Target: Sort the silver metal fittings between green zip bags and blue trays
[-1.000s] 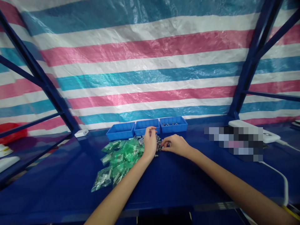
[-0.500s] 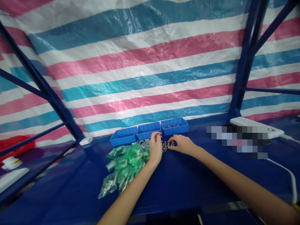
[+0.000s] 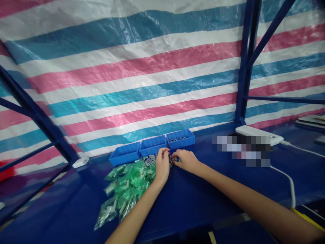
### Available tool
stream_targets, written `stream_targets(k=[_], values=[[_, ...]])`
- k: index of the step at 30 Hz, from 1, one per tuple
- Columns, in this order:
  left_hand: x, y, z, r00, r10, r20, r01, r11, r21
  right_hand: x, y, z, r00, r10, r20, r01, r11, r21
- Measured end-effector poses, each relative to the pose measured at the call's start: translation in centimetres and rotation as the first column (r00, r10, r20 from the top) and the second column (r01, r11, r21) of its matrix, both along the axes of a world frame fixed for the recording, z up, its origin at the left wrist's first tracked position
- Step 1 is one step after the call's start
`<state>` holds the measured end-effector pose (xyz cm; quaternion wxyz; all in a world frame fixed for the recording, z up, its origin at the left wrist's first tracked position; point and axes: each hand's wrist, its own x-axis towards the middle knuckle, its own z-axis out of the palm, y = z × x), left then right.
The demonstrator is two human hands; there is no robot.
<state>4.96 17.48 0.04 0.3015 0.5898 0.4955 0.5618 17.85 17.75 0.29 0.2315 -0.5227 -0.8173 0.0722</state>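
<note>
My left hand (image 3: 163, 166) is over the right edge of a heap of small bags, fingers curled together; whether anything is in them is hidden. Just beside it, my right hand (image 3: 188, 160) pinches at a small pile of metal fittings (image 3: 171, 162), thumb and fingertips closed on a small metal piece. Short metal cylinders (image 3: 150, 160) lie loose to the left of my left hand. Clear and green-tinted plastic bags (image 3: 130, 183) with metal parts inside spread to the left, partly covered by my left forearm.
Three blue bins stand in a row behind: a left bin (image 3: 125, 153), a middle bin (image 3: 153, 145) and a right bin (image 3: 180, 138) with small metal parts. A white device (image 3: 259, 134) with a cable and a blurred patch are at right. A small white box (image 3: 80, 162) sits left.
The view has shifted, so the scene sits further left. My right hand has come closer to my left hand over the metal fittings. My left hand keeps its place beside the bags.
</note>
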Motion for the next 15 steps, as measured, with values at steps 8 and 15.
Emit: stream_targets(k=[8,15], values=[[-0.04,0.19,-0.17,1.000,-0.006,0.009,0.006,1.000,0.003,-0.08,0.24,-0.40,0.995,-0.020,-0.103,0.021,1.000,0.001],[-0.05,0.22,-0.08,1.000,-0.012,0.010,0.012,1.000,0.011,-0.02,0.30,-0.33,0.987,-0.046,-0.154,0.050,0.999,0.017]])
